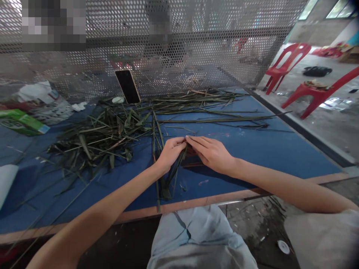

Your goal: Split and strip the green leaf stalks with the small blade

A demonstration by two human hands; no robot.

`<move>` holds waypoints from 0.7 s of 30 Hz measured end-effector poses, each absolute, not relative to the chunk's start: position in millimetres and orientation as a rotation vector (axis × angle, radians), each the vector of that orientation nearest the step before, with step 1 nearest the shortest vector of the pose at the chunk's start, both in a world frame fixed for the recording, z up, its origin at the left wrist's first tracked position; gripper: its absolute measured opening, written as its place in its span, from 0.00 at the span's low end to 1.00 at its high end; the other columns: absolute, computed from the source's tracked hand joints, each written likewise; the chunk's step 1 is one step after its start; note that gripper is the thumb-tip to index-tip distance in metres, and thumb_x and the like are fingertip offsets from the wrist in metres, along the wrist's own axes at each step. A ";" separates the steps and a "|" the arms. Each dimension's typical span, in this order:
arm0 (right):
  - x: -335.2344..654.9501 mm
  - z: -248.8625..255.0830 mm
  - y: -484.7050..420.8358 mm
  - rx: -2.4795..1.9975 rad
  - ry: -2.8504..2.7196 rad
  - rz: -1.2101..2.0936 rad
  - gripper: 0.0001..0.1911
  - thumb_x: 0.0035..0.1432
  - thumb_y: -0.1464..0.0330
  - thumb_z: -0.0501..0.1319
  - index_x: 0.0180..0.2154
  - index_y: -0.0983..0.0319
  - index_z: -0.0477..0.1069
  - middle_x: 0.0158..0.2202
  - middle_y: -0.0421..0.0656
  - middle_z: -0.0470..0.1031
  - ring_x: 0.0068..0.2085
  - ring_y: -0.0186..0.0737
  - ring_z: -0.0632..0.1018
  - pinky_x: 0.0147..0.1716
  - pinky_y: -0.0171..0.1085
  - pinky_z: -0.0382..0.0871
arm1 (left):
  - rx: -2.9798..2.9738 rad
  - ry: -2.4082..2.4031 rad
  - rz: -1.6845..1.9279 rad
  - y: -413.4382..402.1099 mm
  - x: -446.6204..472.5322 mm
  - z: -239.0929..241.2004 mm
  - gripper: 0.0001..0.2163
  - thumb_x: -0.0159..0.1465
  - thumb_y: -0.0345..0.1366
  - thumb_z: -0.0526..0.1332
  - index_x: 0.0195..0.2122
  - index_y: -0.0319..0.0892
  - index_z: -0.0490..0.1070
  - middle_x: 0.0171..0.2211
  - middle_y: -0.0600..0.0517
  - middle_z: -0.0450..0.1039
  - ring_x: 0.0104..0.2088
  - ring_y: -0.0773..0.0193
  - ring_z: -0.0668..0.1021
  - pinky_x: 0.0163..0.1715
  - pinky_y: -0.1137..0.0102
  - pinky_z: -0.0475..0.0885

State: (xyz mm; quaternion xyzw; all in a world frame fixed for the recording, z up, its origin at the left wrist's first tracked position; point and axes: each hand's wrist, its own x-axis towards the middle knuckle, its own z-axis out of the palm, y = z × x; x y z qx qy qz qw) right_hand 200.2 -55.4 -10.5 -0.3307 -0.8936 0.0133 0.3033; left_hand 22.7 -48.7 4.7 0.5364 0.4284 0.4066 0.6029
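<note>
Both my hands meet over the blue table, working on dark green leaf strips. My left hand pinches the strips from the left, its thumb and fingers pressed together. From the right, my right hand bends its fingers over the upper end of the same strips, with the fingertips touching those of the left hand. The lower ends hang down toward the table's front edge. Just left of my left hand, more long strips lie lengthwise on the table. What lies under my right palm is partly hidden.
A heap of cut leaf pieces covers the left of the blue table. Long leaves lie along the back by a perforated metal screen. A phone leans there. A green packet is far left; red chairs stand right.
</note>
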 end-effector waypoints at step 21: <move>225.9 33.4 -50.7 -0.896 -2.871 0.781 0.15 0.57 0.55 0.61 0.34 0.61 0.73 0.30 0.41 0.76 0.30 0.36 0.73 0.29 0.32 0.58 | 1.205 0.931 0.965 -40.2 13.8 12.4 0.10 0.63 0.33 0.57 0.45 0.39 0.67 0.28 0.49 0.77 0.28 0.62 0.80 0.33 0.68 0.73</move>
